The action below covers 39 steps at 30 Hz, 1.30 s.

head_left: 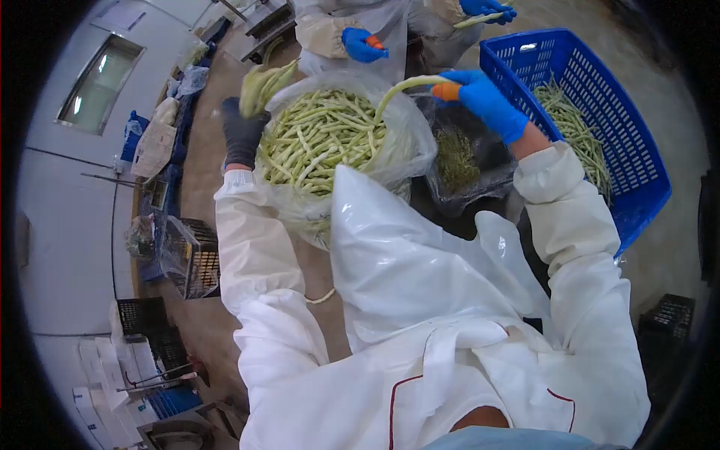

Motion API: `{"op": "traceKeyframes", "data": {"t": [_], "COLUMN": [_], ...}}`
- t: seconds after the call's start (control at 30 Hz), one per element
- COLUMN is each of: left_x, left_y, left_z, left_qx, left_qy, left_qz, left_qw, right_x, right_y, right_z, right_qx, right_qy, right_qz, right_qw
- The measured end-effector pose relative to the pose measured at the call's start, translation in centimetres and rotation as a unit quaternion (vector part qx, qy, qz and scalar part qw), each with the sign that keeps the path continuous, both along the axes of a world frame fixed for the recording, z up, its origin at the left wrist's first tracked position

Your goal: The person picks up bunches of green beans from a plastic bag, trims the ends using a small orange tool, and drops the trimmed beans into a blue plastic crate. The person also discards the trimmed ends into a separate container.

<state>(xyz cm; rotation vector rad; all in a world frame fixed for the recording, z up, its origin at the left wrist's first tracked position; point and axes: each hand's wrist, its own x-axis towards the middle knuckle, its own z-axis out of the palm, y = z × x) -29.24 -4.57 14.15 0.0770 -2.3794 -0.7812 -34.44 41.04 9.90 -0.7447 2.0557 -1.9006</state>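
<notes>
Head: R hand [487,105] w/ bean [400,88]

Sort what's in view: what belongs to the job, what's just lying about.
Likely job:
right hand, holding a long bean
left hand, at a blurred green bunch
clear bag of beans
blue crate with more beans

Apparently lying about:
plastic-draped black crate, left
far-right black crate

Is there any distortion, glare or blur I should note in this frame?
Head view: strong fisheye distortion, with dark corners and curved lines on the wall; head view: bright glare on the glossy white apron; head view: left hand and the pale green bunch beside it look blurred, while the right hand looks crisper.
</notes>
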Motion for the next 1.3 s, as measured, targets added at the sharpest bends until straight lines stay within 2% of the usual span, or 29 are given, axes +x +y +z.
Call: {"op": "traceKeyframes", "data": {"t": [0.03, 0.07, 0.17, 0.27, 0.37, 0.47, 0.53, 0.57, 0.63, 0.67, 0.77, 0.8, 0.9, 0.93, 1.03, 1.07, 1.2, 1.27, 1.3], "left_x": [-0.3, -0.3, 0.6, 0.0, -0.1, -0.1, -1.2, -1.4, -0.6, -0.6, -1.3, -1.8, -1.0, -2.0, -0.1, 0.0, 3.3, 4.3, 4.4], "left_y": [0.0, -0.2, 2.2, 2.0, 1.3, -0.3, -2.4, -3.6, -3.9, -4.1, -4.2, -3.6, -1.7, -2.0, 1.7, 2.0, 9.5, 13.5, 15.5], "left_z": [0.2, 0.2, 1.9, 2.1, 2.4, 0.9, 0.2, 0.5, 2.0, 2.7, 3.0, 3.4, 4.2, 4.0, 5.6, 5.2, 3.0, 0.4, -1.3], "left_qx": [0.058, 0.114, 0.078, 0.168, 0.277, 0.395, 0.450, 0.495, 0.579, 0.549, 0.449, 0.452, 0.519, 0.593, 0.461, 0.464, 0.536, 0.580, 0.590], "left_qy": [0.024, 0.041, -0.014, 0.078, 0.011, 0.042, 0.093, 0.104, 0.122, 0.123, 0.061, 0.077, 0.139, 0.171, 0.183, 0.154, 0.007, -0.067, -0.065], "left_qz": [0.011, 0.022, 0.088, -0.060, -0.016, 0.023, 0.034, -0.016, -0.114, -0.117, -0.009, -0.012, -0.092, -0.063, 0.007, -0.004, -0.197, -0.256, -0.281], "left_qw": [0.998, 0.992, 0.993, 0.981, 0.961, 0.917, 0.888, 0.863, 0.798, 0.818, 0.891, 0.889, 0.838, 0.785, 0.868, 0.872, 0.821, 0.770, 0.754], "right_x": [0.1, 0.4, 0.0, 0.0, -0.1, -0.3, -0.6, -0.7, -0.4, -0.1, -0.5, -0.4, -0.1, 0.0, -0.6, -0.7, 0.0, 2.1, 2.9], "right_y": [0.0, 0.2, 0.2, 0.0, -0.2, -0.3, -0.7, -0.9, -0.7, -0.7, -0.9, -0.9, -0.7, -0.7, -0.6, -0.3, 0.9, 0.4, 0.0], "right_z": [0.0, -0.4, -1.1, -1.2, -1.2, -0.9, -1.7, -2.2, -1.6, -1.4, -2.0, -1.7, -1.6, -1.7, -1.3, -1.0, 2.0, 3.1, 3.3], "right_qx": [-0.028, -0.063, -0.055, -0.035, -0.057, -0.024, -0.068, -0.090, -0.060, -0.043, -0.019, -0.027, -0.063, -0.077, -0.057, -0.041, -0.185, -0.157, -0.142], "right_qy": [-0.004, -0.068, -0.069, -0.065, -0.069, -0.076, -0.068, -0.065, -0.043, -0.034, -0.040, -0.053, -0.073, -0.070, -0.052, -0.046, -0.007, 0.055, 0.087], "right_qz": [0.006, 0.020, 0.052, 0.054, 0.057, 0.056, 0.062, 0.064, 0.058, 0.058, 0.080, 0.080, 0.064, 0.053, 0.001, -0.022, -0.088, -0.100, -0.104], "right_qw": [1.000, 0.996, 0.995, 0.996, 0.994, 0.995, 0.993, 0.992, 0.996, 0.997, 0.996, 0.995, 0.993, 0.993, 0.997, 0.998, 0.979, 0.981, 0.981]}}
